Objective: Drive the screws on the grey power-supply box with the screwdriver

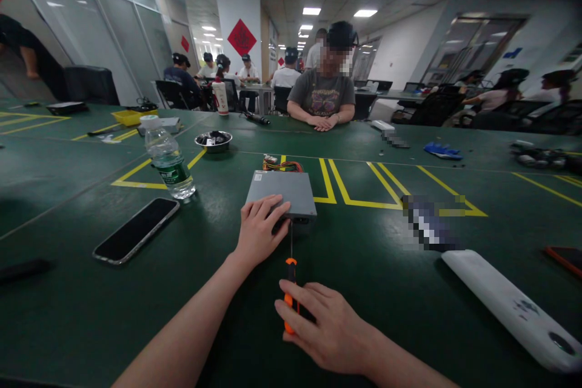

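A grey computer power supply (284, 187) lies flat on the green table, its bundle of coloured wires (291, 166) at the far side. My left hand (261, 227) rests on its near left part, fingers over the top face and the thumb near the front edge. In my right hand (325, 327) is an orange and black screwdriver (290, 291), gripped by the handle between fingers and thumb. Its thin shaft points away from me and reaches the power supply's near face. Whether the tip sits in a screw I cannot make out.
Left of the power supply stand a water bottle (168, 160) and a phone (136, 230); behind them is a metal bowl (213, 141). A long white device (504, 303) lies at right, a blue glove-like item (442, 150) farther off. A person (322, 91) sits opposite.
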`<action>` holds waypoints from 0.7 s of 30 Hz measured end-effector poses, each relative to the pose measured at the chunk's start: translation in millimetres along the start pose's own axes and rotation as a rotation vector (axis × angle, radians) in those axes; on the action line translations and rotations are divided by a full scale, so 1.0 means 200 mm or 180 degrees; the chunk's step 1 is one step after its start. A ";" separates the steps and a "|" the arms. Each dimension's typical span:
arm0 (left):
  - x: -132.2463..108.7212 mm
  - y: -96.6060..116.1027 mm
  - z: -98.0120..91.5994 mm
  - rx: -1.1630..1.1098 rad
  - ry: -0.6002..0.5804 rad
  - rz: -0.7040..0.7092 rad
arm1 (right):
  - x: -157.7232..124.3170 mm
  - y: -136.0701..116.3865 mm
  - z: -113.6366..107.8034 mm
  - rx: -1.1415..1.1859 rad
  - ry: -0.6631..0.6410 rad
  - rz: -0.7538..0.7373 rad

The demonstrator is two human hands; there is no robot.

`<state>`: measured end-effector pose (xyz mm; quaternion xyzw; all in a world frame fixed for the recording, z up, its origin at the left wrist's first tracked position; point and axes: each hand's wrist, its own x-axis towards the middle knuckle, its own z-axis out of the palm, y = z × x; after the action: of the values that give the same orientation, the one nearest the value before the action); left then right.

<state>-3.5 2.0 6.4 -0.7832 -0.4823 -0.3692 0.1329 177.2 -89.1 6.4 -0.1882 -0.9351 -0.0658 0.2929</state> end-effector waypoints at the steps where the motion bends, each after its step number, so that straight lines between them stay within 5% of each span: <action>1: 0.00 0.00 0.00 0.0004 0.0011 0.0002 | 0.00 0.00 0.00 -0.0042 0.0081 -0.0020; 5: 0.00 -0.01 0.01 0.0018 0.0021 0.0005 | -0.02 0.01 0.02 -0.0048 0.0359 -0.0057; 12: -0.01 -0.01 0.00 0.0004 -0.0017 0.0003 | 0.00 0.00 -0.01 0.0054 -0.0177 0.0050; 21: -0.01 -0.01 0.01 -0.0005 0.0015 0.0001 | -0.02 0.02 0.03 0.0234 0.0303 0.0010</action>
<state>-4.2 3.4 3.4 -0.7825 -0.4816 -0.3714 0.1334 179.2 -85.1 -0.8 -0.1754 -0.9216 -0.0397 0.3438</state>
